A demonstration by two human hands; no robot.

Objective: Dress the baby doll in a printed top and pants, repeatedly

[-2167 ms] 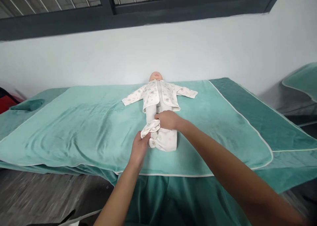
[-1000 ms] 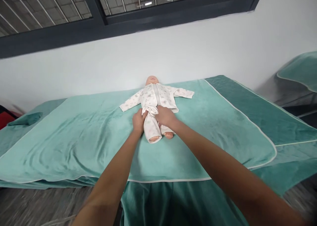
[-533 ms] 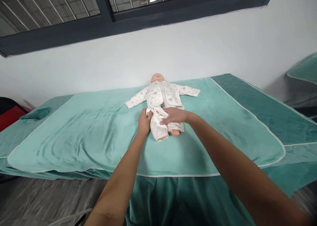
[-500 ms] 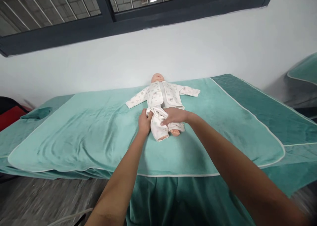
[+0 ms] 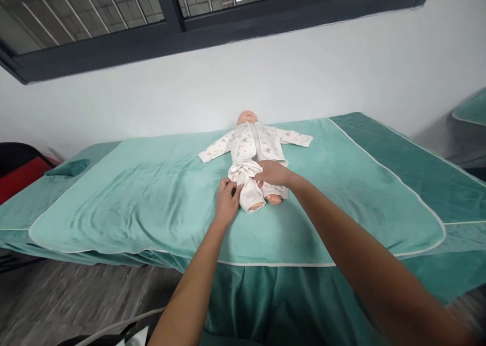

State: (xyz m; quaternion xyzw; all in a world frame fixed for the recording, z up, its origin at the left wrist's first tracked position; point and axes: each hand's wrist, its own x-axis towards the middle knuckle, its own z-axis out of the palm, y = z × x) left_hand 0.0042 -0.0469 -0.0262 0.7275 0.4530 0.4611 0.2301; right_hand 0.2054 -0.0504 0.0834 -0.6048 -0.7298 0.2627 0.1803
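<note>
A baby doll [image 5: 247, 117] lies on its back, head toward the wall, in a white printed baby jacket [image 5: 243, 146] with its sleeves spread. White printed baby pants [image 5: 251, 194] are on its legs, with the feet showing at the cuffs and the waist part bunched up. My left hand [image 5: 227, 200] has its fingers curled in a pinch on the outer edge of the pants leg at the left. My right hand [image 5: 276, 174] grips the bunched cloth near the waist from the right, its fingertips partly hidden in the folds.
Under the doll, a light green blanket [image 5: 132, 194] with white piping covers a bed with a darker green sheet [image 5: 425, 169]. Behind stand a white wall [image 5: 322, 73] and a dark window frame [image 5: 266, 19]. A red and black object [image 5: 25, 176] is at the far left.
My left hand has moved down from the waist to lower on the pants leg. My right hand stays at the bunched cloth. The view has shifted slightly.
</note>
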